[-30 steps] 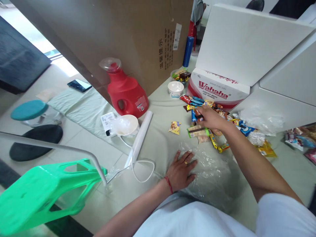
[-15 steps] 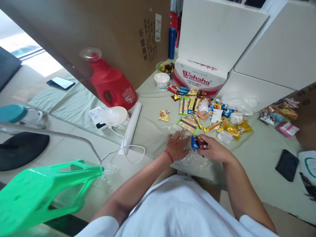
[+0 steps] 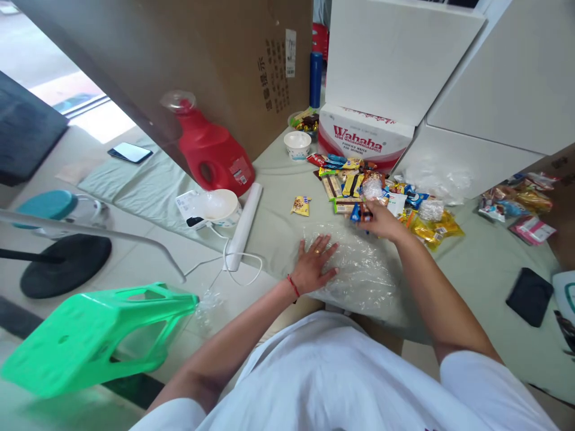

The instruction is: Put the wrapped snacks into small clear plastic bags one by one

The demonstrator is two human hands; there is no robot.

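Observation:
My left hand [image 3: 314, 266] lies flat with spread fingers on the left part of a crinkled clear plastic bag [image 3: 366, 272], near the table's front edge. At the near side of a snack pile, my right hand [image 3: 381, 221] is closed round blue and brown snack packets [image 3: 358, 212]; how many is unclear. Beside them lie a green-ended wafer bar [image 3: 345, 206] and a yellow packet [image 3: 353, 185]. Off to the left, apart from the pile, rests a small yellow biscuit packet [image 3: 300, 206]. Yellow wrappers [image 3: 433, 230] spread to the right of my right hand.
A Wahaha carton [image 3: 363, 140] stands behind the pile, with a paper bowl [image 3: 297, 145] to its left. A red jug [image 3: 215, 149], a white roll [image 3: 242, 227] and a cable are at the left. A green stool [image 3: 103, 335] lies on its side. At right is a black pouch [image 3: 530, 297].
My right hand has carried the blue and brown packets forward to the pile, and more of the plastic bag shows. The nearest wafer bars have shifted back. My left hand has slid slightly left.

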